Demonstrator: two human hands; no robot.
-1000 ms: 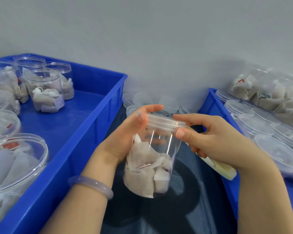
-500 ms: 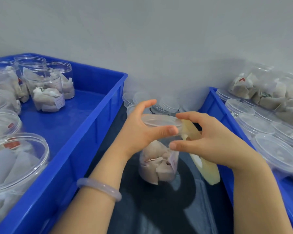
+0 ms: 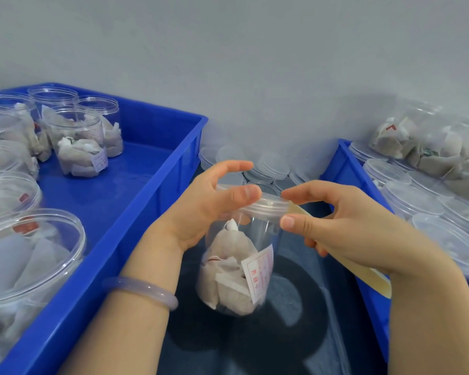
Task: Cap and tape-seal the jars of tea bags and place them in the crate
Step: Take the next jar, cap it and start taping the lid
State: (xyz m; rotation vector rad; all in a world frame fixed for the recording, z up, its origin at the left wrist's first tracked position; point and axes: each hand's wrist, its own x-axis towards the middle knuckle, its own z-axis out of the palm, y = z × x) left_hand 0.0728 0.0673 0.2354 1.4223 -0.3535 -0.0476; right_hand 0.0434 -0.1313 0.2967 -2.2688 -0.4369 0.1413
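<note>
A clear jar of tea bags (image 3: 236, 269) with a red-printed label is held up in the middle, over a dark surface. A clear lid (image 3: 268, 205) sits on its mouth. My left hand (image 3: 209, 207) grips the jar's top from the left, thumb across the lid's edge. My right hand (image 3: 344, 226) pinches the lid's right edge with thumb and forefinger, and a yellowish strip (image 3: 368, 274) runs under its palm. The blue crate (image 3: 136, 212) on the left holds several jars of tea bags (image 3: 79, 142).
Loose clear lids (image 3: 271, 166) lie against the grey wall behind the jar. A second blue crate (image 3: 349, 169) on the right holds several lidded jars (image 3: 406, 196) and a pile of tea bags (image 3: 439, 152). Large jars (image 3: 30, 253) fill the left crate's near end.
The jar has tilted and turned so its label faces me. My left thumb has slid over the lid's edge, and my right hand has closed in on the lid's right side.
</note>
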